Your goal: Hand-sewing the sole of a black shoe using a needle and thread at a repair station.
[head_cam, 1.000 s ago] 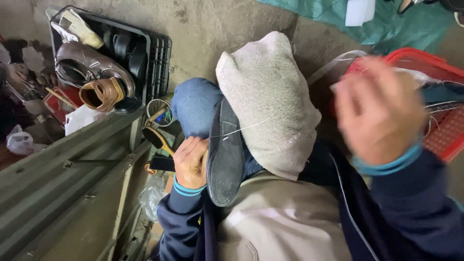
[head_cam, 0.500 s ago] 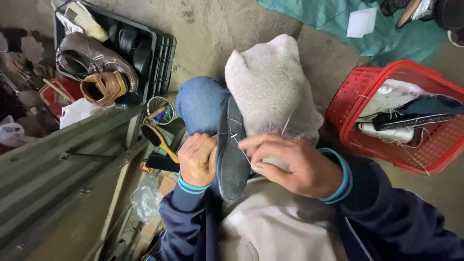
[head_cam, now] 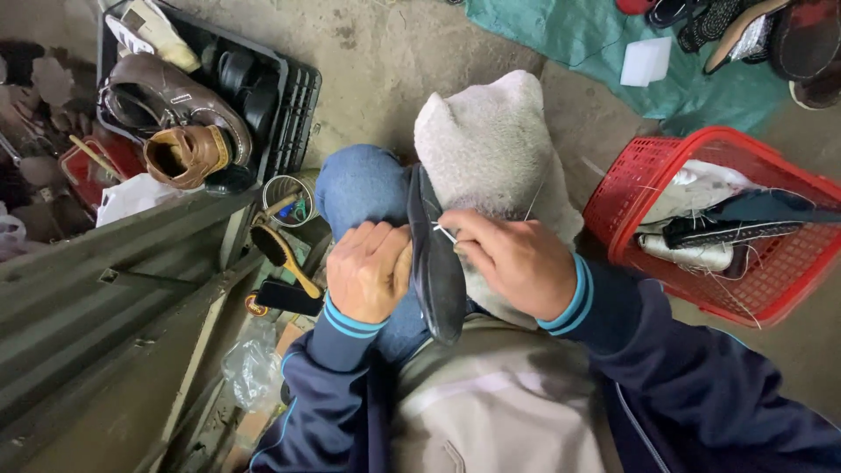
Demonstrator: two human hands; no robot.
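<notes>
Dark shoe sole (head_cam: 435, 263) held on edge on lap, left hand (head_cam: 368, 270) closed round it, right hand (head_cam: 512, 261) pinching white thread (head_cam: 445, 232) at rim; stitching appears partway, extent hidden.

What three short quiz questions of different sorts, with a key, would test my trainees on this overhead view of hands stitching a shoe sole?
1. True or false: the left hand grips the dark shoe sole.
2. What does the right hand pinch at the sole's edge?
A. a brush
B. white thread
C. a sponge
3. Fill in: the red basket sits on the person's ___ side.

Key
1. True
2. B
3. right
</notes>
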